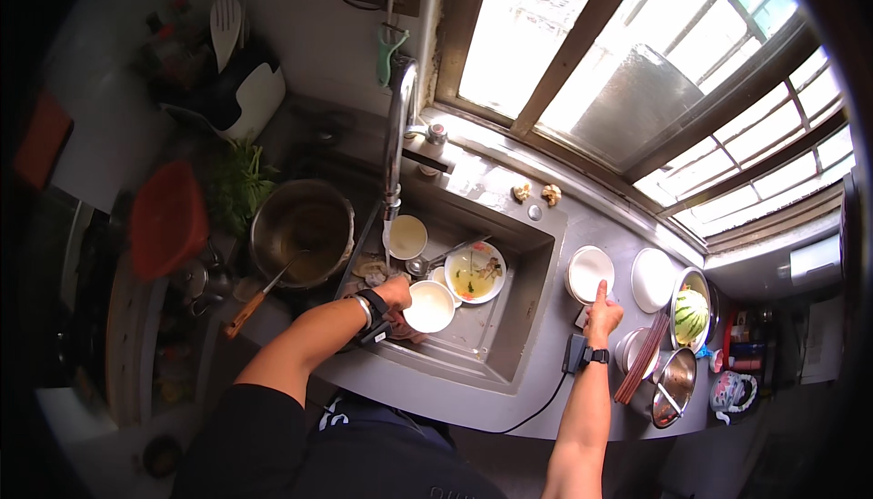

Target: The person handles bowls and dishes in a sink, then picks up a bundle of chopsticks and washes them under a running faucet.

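Observation:
My left hand [392,294] is at the left side of a white bowl [428,307] in the sink and grips its rim. Water runs from the chrome faucet [392,158] beside this hand. My right hand [603,316] holds a white bowl [590,274] at the right counter, thumb over the rim; its fingers underneath are hidden. In the sink [508,342] sit a bowl of cloudy liquid [407,237], a metal ladle [417,266] and a plate [475,273] with yellowish liquid and food scraps.
A metal pot [300,199] with a wooden-handled utensil [245,311] stands left. Rightward are an upturned white bowl [651,281], brown chopsticks [642,359], a steel bowl [675,390] and a striped melon [690,315] in a basin. A black cable [539,410] crosses the counter's front edge.

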`<state>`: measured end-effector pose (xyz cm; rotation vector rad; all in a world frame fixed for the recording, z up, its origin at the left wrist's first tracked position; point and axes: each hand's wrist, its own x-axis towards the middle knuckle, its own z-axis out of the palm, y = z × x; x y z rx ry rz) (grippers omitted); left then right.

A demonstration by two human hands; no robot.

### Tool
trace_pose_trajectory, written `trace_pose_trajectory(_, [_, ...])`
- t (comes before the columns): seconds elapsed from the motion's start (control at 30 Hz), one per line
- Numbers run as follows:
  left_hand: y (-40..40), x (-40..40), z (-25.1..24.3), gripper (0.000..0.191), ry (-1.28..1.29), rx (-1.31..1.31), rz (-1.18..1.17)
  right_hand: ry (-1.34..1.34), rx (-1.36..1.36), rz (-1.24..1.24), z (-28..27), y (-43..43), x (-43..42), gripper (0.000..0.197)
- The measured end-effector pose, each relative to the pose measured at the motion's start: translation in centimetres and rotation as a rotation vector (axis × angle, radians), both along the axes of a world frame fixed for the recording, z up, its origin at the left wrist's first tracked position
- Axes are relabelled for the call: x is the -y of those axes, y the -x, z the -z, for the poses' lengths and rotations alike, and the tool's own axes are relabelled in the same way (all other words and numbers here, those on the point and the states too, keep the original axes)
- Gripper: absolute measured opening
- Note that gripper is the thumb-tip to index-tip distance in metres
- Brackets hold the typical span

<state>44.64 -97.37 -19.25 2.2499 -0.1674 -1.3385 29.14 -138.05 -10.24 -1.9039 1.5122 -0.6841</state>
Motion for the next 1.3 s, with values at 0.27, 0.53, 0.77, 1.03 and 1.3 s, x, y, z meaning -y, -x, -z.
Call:
trace_pose_trajectory(0.27, [1.3, -2.9, -6.3, 0.039, 0.527, -0.381, -0.806, -0.779, 0.12, -0.624, -5.3, -5.0, -18.8, 0.057])
trace_pose_trajectory(0.53, [2.9, -1.8, -7.8, 0.037, 0.777, -0.299, -0.936, -0.756, 0.434, -0.94, 3.6, -9.4, -29.7, 0.054])
trace_pose_trajectory(0.77, [1.0, -4.5, -2.8, 0.028, 0.477, 0.906, -0.494, -0.702, 0.216, -1.005, 3.2, -11.6, -29.9, 0.048])
trace_pose_trajectory(1.03, [2.2, -2.2, -6.9, 0.019, 0.651, -0.38, -0.995, -0.235, 0.218, -0.89, 1.9, -10.9, -33.1, 0.058])
trace_pose_trajectory(1.3, [0.1, -4.0, 4.3, 0.026, 0.34, 0.736, -0.208, -0.478, -0.002, -1.049, 4.9, -11.3, -29.1, 0.05])
